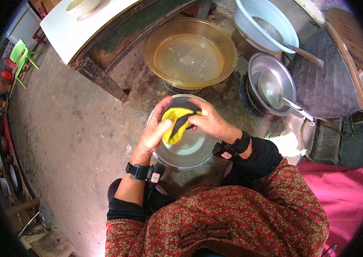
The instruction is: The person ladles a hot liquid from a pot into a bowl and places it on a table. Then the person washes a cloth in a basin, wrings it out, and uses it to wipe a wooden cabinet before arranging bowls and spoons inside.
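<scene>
Between both hands is a small yellow and dark grey cloth item (176,123), bunched and slightly blurred; its exact kind cannot be told. My left hand (155,128) grips its left side, with the thumb over the yellow part. On its right edge, my right hand (208,119) pinches the dark part between thumb and fingers. Directly below the hands, a round metal basin (197,157) stands on the floor, holding what looks like clear water. Each wrist wears a black strap with a small tag.
Beyond the basin stands a large amber plastic basin (149,61) of cloudy water. At right are a metal bowl (289,86) with a ladle (269,88), a pale blue tub (244,19) and a large dark wooden-rimmed lid (326,77). A white-topped table (72,32) is upper left; a green chair (21,56) stands farther left.
</scene>
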